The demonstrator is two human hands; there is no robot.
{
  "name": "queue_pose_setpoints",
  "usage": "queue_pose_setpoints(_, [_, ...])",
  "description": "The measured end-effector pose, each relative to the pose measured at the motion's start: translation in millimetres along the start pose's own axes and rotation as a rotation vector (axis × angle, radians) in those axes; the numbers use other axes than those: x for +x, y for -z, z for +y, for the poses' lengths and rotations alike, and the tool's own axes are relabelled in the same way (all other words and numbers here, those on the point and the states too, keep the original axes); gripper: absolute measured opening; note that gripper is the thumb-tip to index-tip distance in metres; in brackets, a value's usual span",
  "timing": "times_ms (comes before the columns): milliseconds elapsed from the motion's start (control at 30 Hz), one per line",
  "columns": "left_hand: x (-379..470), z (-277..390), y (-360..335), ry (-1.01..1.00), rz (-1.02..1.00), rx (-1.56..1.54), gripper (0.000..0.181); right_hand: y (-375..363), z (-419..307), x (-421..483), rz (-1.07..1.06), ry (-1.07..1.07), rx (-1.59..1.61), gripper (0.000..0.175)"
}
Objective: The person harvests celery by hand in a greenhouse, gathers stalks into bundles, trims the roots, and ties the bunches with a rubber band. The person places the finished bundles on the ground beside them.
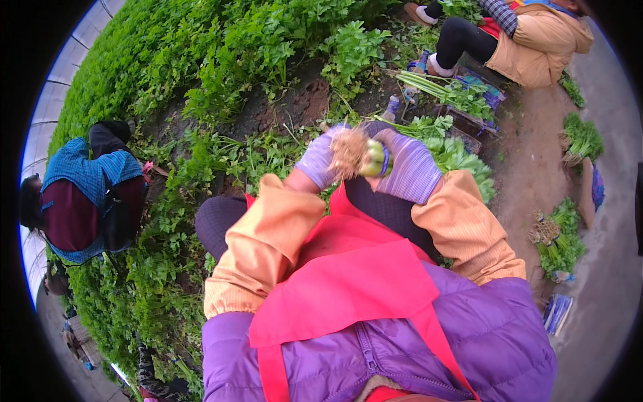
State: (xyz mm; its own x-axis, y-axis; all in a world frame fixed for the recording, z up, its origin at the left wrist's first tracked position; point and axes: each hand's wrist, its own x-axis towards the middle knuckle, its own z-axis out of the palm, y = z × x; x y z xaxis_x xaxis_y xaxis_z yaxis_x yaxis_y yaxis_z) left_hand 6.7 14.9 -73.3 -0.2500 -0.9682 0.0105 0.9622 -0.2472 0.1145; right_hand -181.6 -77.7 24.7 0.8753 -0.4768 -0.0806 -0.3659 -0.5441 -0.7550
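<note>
My right hand (413, 163), in a striped lavender knit glove, grips a bunch of celery (374, 158) by its pale green stalk bases. A blue-purple tie (386, 161) circles the stalks beside my fingers. The tan, fibrous roots (349, 149) point left, while leaves (464, 163) spread out beyond my right wrist. Against the roots lies my left hand (317, 160), gloved alike; the roots hide its fingers, so its grip cannot be made out. Both hands are above my knees, in front of a red apron (346, 286).
Growing celery (201, 55) fills the left and far side. A person (90, 196) crouches at left; another (532, 45) sits at upper right near cut celery (452, 93) laid on a crate (464, 118). Tied bunches (560, 236) lie along the path (613, 281) at right.
</note>
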Motion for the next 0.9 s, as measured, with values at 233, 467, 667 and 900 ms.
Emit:
queue_pose_setpoints(233, [-10.0, 14.7, -110.4, -0.361, 0.083, 0.856, 0.039, -13.9, -22.4, -6.9, -0.035, 0.223, -0.728, 0.039])
queue_pose_setpoints(467, [-78.0, -48.7, -185.4, -0.136, 0.447, 0.787, 0.064, -17.8, -13.2, -0.4, 0.215, -0.129, -0.637, 0.045])
queue_pose_setpoints(667, [-56.0, -69.9, -144.7, 0.199, 0.667, 0.762, 0.033, -20.0, -8.0, -3.1, 0.187, -0.102, -0.703, 0.048])
queue_pose_setpoints(900, [-55.9, -108.2, -155.5, -0.055, 0.643, 1.126, 0.02, -9.7, 3.3, 4.2, 0.172, -0.201, 0.36, 0.057])
